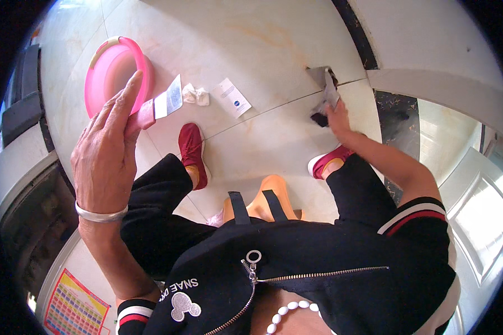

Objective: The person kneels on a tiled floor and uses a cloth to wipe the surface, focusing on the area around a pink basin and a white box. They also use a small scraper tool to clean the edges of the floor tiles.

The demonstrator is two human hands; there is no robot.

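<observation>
My left hand (109, 142) is raised near the camera, its fingers straight and close together, with a metal bangle at the wrist. By its thumb side shows a flat white and blue-grey piece (169, 98) next to a pinkish, square-ended shape; I cannot tell whether that shape is the thumb or a handle. Beyond the fingers stands a pink basin (96, 83) with a pink and cream rim, partly covered by the hand. Low at the right, my right hand (338, 119) grips a crumpled grey-and-black piece (331, 92), cloth or plastic, close to the floor.
A crumpled white tissue (196, 95) and a printed white card (232, 98) lie on the tiled floor (243, 42). An orange plastic seat (273, 188) is between my legs, near my red shoes (191, 153). A white panelled door (482, 217) stands at right; a coloured chart (77, 305) is at lower left.
</observation>
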